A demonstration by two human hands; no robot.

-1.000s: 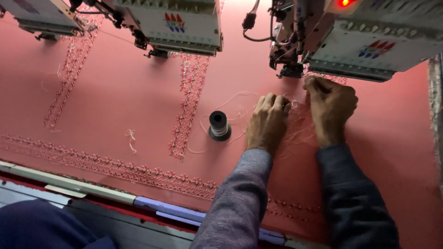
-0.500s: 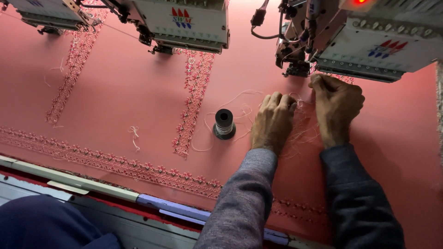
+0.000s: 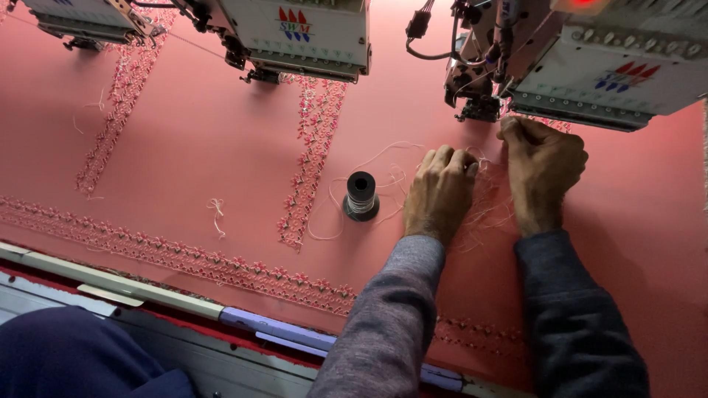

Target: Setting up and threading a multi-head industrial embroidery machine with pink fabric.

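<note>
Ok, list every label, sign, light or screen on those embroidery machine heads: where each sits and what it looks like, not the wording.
Logo label on the middle white machine head, top centre: three small red marks above three blue ones.
Logo label on the right white machine head, upper right: slanted red and blue marks.
Glowing red indicator light, top edge of the right head: small and rounded.
No screens or packages in view.
</note>
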